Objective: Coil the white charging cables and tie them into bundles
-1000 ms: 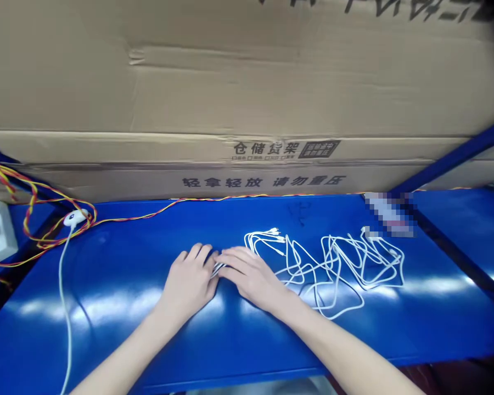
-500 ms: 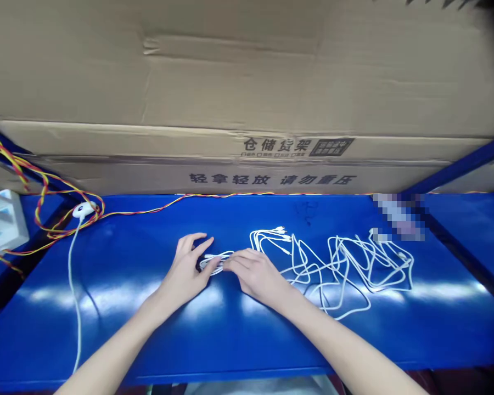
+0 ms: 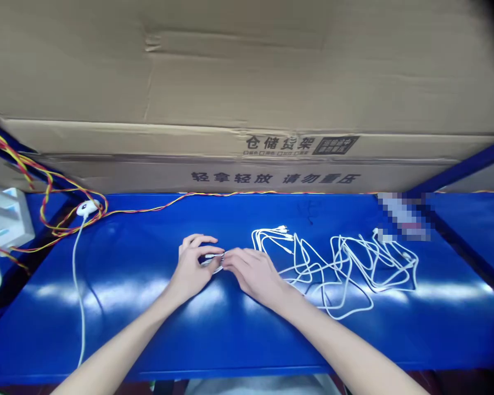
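The left hand (image 3: 191, 269) curls around a small white cable coil (image 3: 213, 263), and the right hand (image 3: 253, 274) pinches its right side. A slack grip could let the coil spring open and snag the tangled white cables (image 3: 333, 269) nearby.

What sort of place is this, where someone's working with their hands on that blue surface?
Probably a storeroom or small warehouse. A large cardboard carton printed in Chinese with "warehouse shelving" stands behind a blue metal shelf, and white cables and twisted red and yellow wires lie on that shelf.
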Action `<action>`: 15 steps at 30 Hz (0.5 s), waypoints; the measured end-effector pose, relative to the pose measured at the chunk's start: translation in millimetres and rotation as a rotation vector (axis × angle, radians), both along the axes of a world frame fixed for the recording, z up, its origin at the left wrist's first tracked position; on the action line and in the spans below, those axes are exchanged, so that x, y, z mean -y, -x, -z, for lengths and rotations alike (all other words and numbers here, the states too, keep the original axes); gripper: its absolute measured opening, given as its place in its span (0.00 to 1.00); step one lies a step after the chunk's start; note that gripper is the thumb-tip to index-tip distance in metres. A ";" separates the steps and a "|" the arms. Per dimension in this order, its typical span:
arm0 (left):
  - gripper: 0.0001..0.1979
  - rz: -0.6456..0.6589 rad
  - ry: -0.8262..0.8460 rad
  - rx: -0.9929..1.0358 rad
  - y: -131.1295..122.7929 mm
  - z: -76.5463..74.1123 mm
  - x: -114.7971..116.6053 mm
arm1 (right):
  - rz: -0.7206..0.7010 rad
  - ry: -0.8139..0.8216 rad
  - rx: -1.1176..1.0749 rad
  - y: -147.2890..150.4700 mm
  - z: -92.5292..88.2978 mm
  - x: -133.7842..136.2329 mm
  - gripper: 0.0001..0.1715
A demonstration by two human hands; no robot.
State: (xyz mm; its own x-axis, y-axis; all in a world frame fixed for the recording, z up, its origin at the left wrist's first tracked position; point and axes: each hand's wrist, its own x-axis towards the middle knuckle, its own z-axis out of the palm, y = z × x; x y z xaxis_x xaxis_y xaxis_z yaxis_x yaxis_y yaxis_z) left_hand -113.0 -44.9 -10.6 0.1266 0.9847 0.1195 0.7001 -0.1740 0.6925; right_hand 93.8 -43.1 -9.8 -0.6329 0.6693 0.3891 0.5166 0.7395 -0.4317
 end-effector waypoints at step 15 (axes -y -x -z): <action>0.13 0.122 0.052 0.071 11.6 -5.2 2.7 | 0.188 0.202 -0.164 1.7 6.8 6.3 0.10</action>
